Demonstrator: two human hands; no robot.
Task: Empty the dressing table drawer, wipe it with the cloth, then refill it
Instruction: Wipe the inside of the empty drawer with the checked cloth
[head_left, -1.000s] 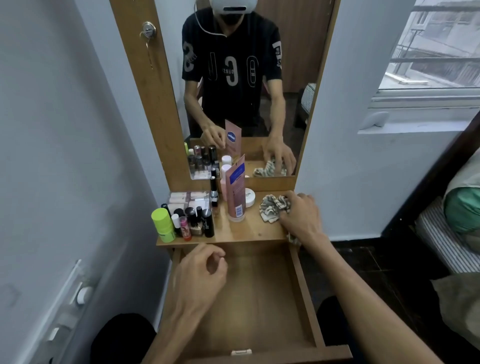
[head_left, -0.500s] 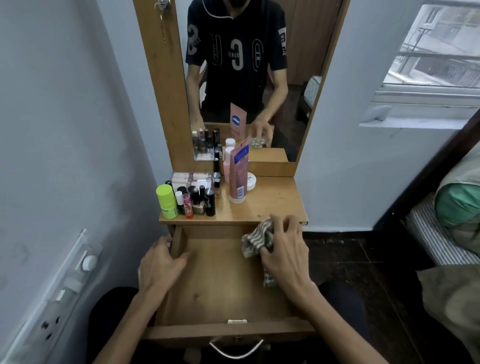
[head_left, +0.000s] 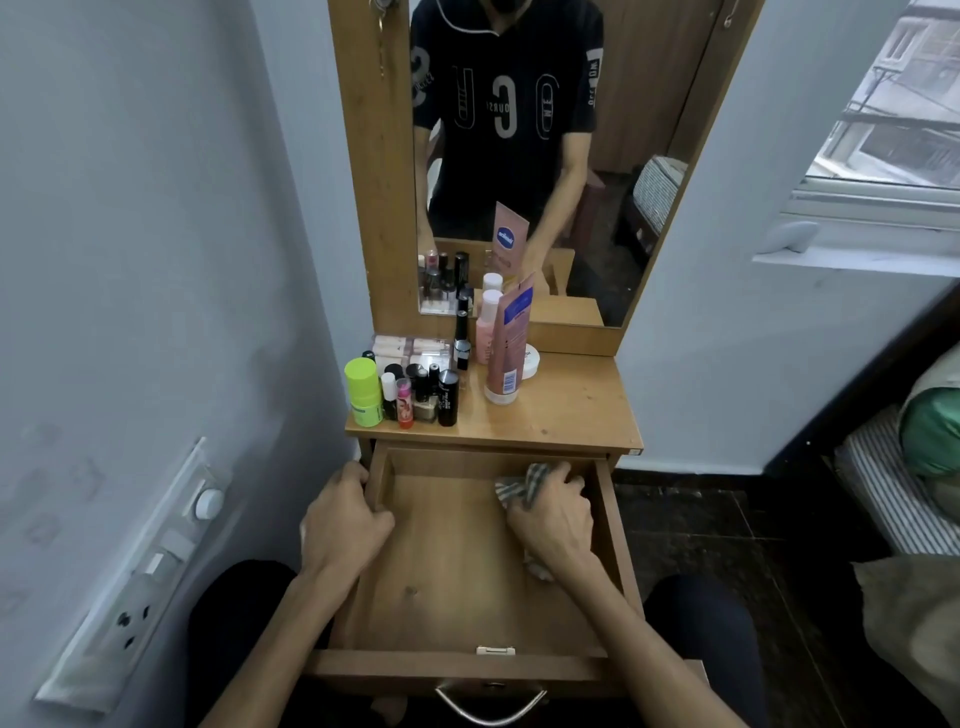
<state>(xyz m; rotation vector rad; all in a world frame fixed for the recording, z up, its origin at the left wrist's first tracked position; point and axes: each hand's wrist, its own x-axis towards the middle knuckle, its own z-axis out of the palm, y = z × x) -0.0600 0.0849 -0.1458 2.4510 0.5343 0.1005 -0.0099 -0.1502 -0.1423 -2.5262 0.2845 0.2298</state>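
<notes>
The drawer (head_left: 452, 566) of the dressing table (head_left: 571, 415) is pulled fully out toward me, its wooden floor bare, a metal handle (head_left: 491, 709) on its front. The cloth (head_left: 519, 483), striped in pale and dark bands, lies bunched in the far right corner of the drawer, under my right hand (head_left: 553, 514). On the tabletop behind stand the removed cosmetics: a lime green bottle (head_left: 362, 391), small dark tubes, a tall pink tube (head_left: 509, 348) and a white jar (head_left: 531, 362), crowded at the left and centre. The mirror (head_left: 524, 156) rises above them. My right hand presses down with fingers curled around the cloth, wrist over the drawer's right side. My left hand (head_left: 340, 525) grips the drawer's left wall, fingers wrapped over its rim.
</notes>
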